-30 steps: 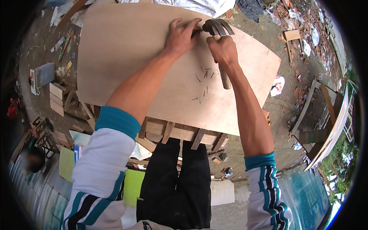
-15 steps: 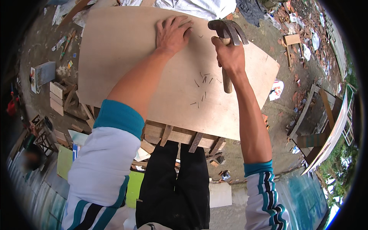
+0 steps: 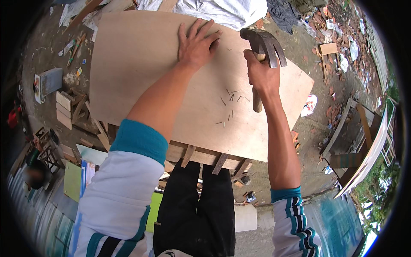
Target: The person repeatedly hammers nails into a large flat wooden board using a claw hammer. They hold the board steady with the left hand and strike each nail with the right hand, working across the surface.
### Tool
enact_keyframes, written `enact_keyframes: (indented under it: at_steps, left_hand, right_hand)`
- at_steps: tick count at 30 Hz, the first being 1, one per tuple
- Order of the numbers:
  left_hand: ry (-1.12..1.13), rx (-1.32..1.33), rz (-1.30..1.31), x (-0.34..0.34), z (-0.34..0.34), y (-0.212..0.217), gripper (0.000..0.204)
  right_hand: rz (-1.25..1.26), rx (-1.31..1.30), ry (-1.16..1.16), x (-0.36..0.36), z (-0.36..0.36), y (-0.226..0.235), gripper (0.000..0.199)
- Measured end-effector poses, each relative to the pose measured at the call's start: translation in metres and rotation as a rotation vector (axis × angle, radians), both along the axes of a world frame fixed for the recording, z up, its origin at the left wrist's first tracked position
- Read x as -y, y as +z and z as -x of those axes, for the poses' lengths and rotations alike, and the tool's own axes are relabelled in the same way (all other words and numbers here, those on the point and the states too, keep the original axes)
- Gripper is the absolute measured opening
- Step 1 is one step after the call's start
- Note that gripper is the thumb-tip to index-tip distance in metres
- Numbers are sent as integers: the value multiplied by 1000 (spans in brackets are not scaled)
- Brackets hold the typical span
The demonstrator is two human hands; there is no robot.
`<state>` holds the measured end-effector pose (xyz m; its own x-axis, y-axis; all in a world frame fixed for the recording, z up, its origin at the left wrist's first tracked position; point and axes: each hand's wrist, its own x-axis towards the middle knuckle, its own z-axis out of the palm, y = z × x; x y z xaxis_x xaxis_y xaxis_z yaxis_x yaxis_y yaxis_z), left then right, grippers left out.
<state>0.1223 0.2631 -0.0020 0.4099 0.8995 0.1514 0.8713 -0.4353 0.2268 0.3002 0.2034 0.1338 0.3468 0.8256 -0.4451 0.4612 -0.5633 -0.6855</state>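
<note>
A claw hammer (image 3: 257, 100) with a wooden handle and dark metal head is gripped in my right hand (image 3: 264, 77), held above the right part of a pale plywood sheet (image 3: 137, 73). My left hand (image 3: 198, 49) lies on the sheet's far middle, fingers spread and nothing visible in them. A small bent nail or sliver (image 3: 229, 49) sits on the wood between my two hands. Several loose nails (image 3: 231, 97) are scattered on the sheet nearer to me, left of the hammer handle.
Wooden slats (image 3: 220, 163) stick out beneath the sheet's near edge, close to my legs. White sheeting (image 3: 231, 13) lies beyond the far edge. Scrap wood (image 3: 64, 109) is piled on the left, rubble and litter (image 3: 338, 25) on the far right. A blurred person (image 3: 36, 175) is at far left.
The hammer has shifted slightly right and toward me, and looks a little larger. My left hand's fingers have straightened and spread on the sheet. The whole view has moved slightly.
</note>
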Motion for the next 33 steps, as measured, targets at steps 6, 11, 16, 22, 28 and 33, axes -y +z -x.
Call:
enact_keyframes:
  at_steps: [6,11,16,22,28,33]
  left_hand:
    - [5,59,26,0,-15,-1,33]
    - [0,16,-10,1,-2,-3,33]
    - [-4,32,-26,-3,-5,-2,34]
    - [-11,19,-10,5,-3,-5,34]
    - [0,41,-29,0,-12,-5,33]
    - [-5,15,-57,-2,-2,-6,34]
  right_hand:
    - [304,134,69,-3,-11,-48,36]
    - [-111,67,-67,1,-2,-17,25]
    - [-131,81,-80,25,20,-20,44]
    - [127,44,-84,5,16,-29,36]
    - [221,169,71,13,10,-67,38]
    - [-197,149,18,26,24,-67,46]
